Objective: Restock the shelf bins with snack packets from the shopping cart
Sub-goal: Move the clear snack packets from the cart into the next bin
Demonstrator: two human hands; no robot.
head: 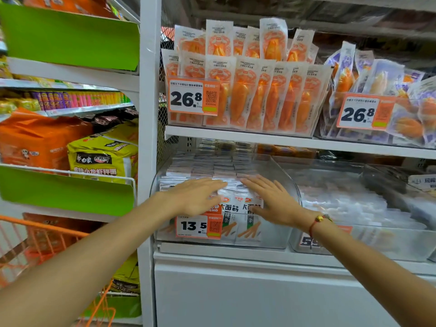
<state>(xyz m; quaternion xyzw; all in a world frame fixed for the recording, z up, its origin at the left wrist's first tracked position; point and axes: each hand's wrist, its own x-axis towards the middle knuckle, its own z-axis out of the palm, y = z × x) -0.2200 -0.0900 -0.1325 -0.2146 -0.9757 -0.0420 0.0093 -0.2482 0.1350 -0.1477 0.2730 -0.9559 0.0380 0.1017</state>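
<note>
A clear plastic shelf bin (pixel 283 232) on the lower shelf is packed with rows of white snack packets (pixel 236 204); its front carries a 13.5 price tag (pixel 199 226). My left hand (pixel 195 197) lies flat, fingers straight, on top of the front packets at the bin's left. My right hand (pixel 273 199) lies flat beside it on the packets at the bin's right, a red bracelet on its wrist. Neither hand holds a packet. The orange shopping cart (pixel 47 234) shows at the lower left.
The upper shelf holds a bin of orange-and-white packets (pixel 247 90) and one of purple packets (pixel 377 90), each tagged 26.8. Another clear bin (pixel 354 208) stands right of mine. A white post (pixel 148 138) separates the left rack of green-fronted noodle shelves (pixel 66 192).
</note>
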